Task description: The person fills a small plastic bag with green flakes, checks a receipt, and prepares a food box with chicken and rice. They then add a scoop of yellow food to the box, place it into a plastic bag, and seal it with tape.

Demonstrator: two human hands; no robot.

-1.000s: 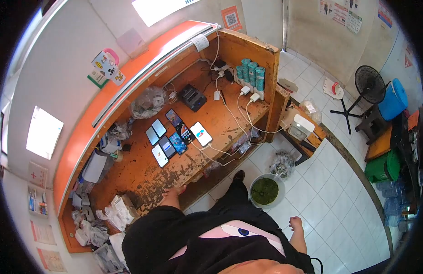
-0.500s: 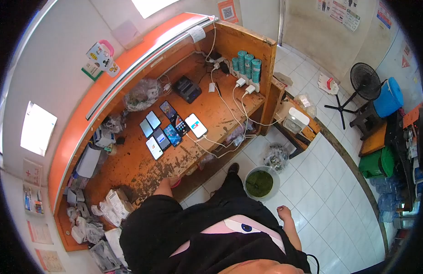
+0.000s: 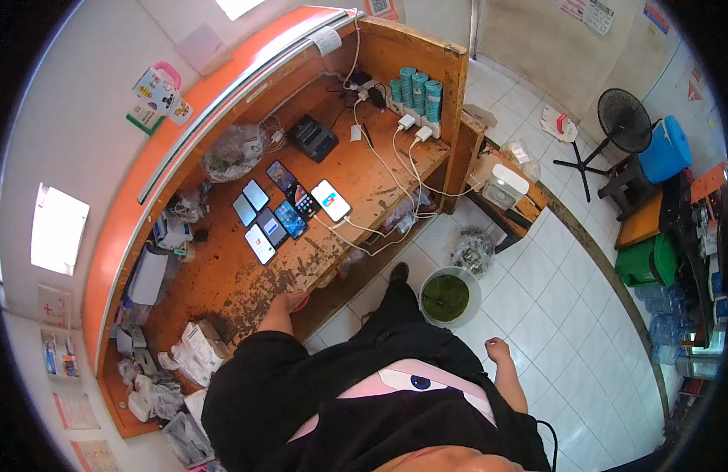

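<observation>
I stand at a worn wooden counter (image 3: 246,287) with an orange top edge. My left hand (image 3: 287,302) rests on the counter's front edge, fingers curled over it, holding nothing I can make out. My right hand (image 3: 496,347) hangs at my side over the white floor tiles, loosely curled and empty. Several phones (image 3: 273,212) lie side by side in the middle of the counter, some with lit screens, and white charging cables (image 3: 364,228) run from them to a power strip (image 3: 407,126) at the back right.
Several teal cans (image 3: 415,88) stand by the power strip. A black device (image 3: 313,138) and a clear bag (image 3: 232,153) sit at the back. Small boxes and packets (image 3: 195,350) crowd the left end. On the floor: a green-filled bucket (image 3: 445,296), a fan (image 3: 622,119), a blue bin (image 3: 664,151).
The view has shifted a little; the counter sits higher and further left in frame. My left hand stays on the counter edge. My right hand stays hanging at my side.
</observation>
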